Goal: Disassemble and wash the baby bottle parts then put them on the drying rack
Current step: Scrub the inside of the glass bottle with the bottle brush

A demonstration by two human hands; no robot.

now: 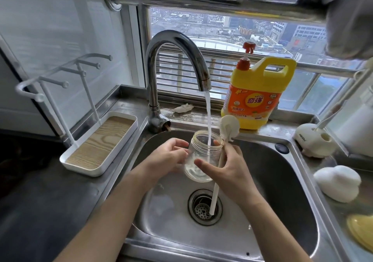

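Rinse step, apparently: bottle (pixel 201 160) under tap (pixel 175 39) stream, left grip (pixel 169 154) curled round it, right grip (pixel 228 168) clasping bottle plus brush (pixel 229 127). Next, likely: drain, transfer to rack (pixel 80 167), surface's left edge.

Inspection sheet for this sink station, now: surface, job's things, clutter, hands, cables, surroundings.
Surface: steel sink, wet, strainer in drain.
Job's things: clear bottle, mouth up, under running faucet; brush beside it, head up; drying rack left of sink.
Clutter: detergent jug, crumpled tissue behind sink; brush holder, white spongy lump to its right.
Hands: left hand holds bottle; right hand grips brush, thumb on bottle.
Cables: nothing seen.
Surroundings: window, city outside.
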